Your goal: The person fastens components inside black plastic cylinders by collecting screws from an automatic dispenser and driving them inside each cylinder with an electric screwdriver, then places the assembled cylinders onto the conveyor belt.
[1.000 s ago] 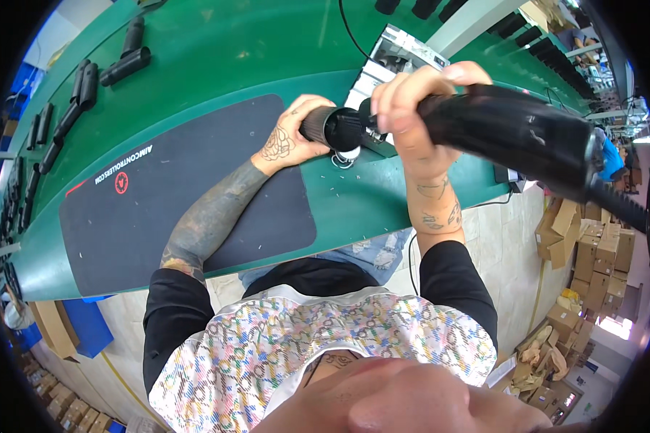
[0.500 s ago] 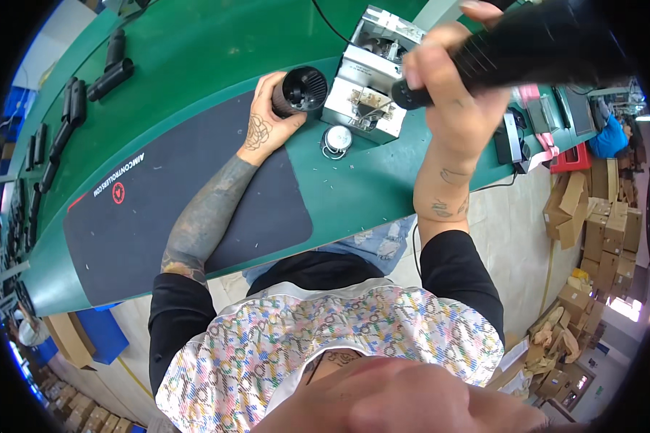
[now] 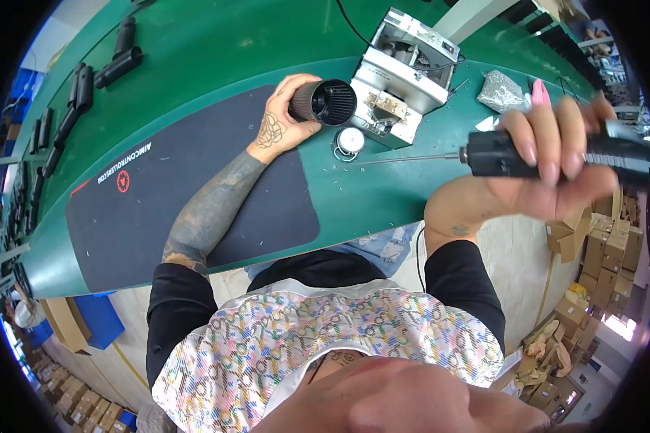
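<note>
My left hand [image 3: 274, 124] is wrapped round a black ribbed cylinder [image 3: 308, 103], a hollow housing whose open end faces right. It rests on or just above the green table, at the corner of a dark mat. Far to the right, my right hand [image 3: 552, 155] grips a black electric screwdriver [image 3: 492, 154], partly smeared by motion. Its long thin bit [image 3: 412, 158] points left over the table, apart from the housing. Beside the housing lies a small round silver part [image 3: 349, 141] with a wire loop. A silver metal screw feeder [image 3: 404, 76] stands just behind it.
A clear bag of small metal pieces [image 3: 501, 92] lies behind my right hand, near a pink item [image 3: 540, 92]. Black tubes [image 3: 118, 67] line the far left. The dark mat [image 3: 195, 187] covers the near table. Cardboard boxes [image 3: 607, 252] are stacked at right.
My right hand has swung the screwdriver away from the screw feeder, to the right and nearer, so its bit now points left. My left hand still holds the housing, now tipped more to the right.
</note>
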A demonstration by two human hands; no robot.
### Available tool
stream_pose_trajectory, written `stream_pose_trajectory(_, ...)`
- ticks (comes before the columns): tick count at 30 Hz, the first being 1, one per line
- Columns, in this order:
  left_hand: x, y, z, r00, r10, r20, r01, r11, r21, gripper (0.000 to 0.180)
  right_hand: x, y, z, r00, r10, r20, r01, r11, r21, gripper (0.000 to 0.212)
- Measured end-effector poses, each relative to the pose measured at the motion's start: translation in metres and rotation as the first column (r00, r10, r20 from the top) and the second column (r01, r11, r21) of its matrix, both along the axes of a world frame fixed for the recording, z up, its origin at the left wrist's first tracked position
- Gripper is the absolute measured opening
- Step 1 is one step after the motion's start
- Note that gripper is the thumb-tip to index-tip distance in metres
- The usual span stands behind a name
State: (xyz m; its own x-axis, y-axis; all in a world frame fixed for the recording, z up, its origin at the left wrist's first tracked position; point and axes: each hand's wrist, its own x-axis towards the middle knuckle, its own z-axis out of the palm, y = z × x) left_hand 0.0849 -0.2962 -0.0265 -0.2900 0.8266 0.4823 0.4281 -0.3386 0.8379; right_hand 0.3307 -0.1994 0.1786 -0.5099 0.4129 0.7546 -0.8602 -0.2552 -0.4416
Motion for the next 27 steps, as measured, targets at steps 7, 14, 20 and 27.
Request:
stream_pose_trajectory(7,0.004,0.005,0.002,1.000,-0.021,0.003,0.021,1.000,-0.008,0.068,0.002,-0.010,-0.003,0.958,-0.269,-0.094,0.284,0.929,0.235,0.048)
stream_pose_trajectory(14,0.006,0.004,0.002,1.000,0.007,0.007,-0.006,0.999,-0.046,0.068,-0.049,-0.007,-0.023,0.808,-0.577,0.121,0.452,0.738,0.501,0.058)
stream_pose_trajectory(20,0.007,0.005,0.002,0.999,-0.012,0.041,0.015,0.998,-0.066,0.068,-0.070,-0.001,-0.041,0.859,-0.505,0.081,0.431,0.800,0.418,0.058)
stream_pose_trajectory(27,0.005,0.004,0.004,0.999,0.002,0.038,0.001,0.998,-0.063,0.067,-0.074,-0.001,-0.044,0.869,-0.488,0.078,0.423,0.816,0.393,0.058)
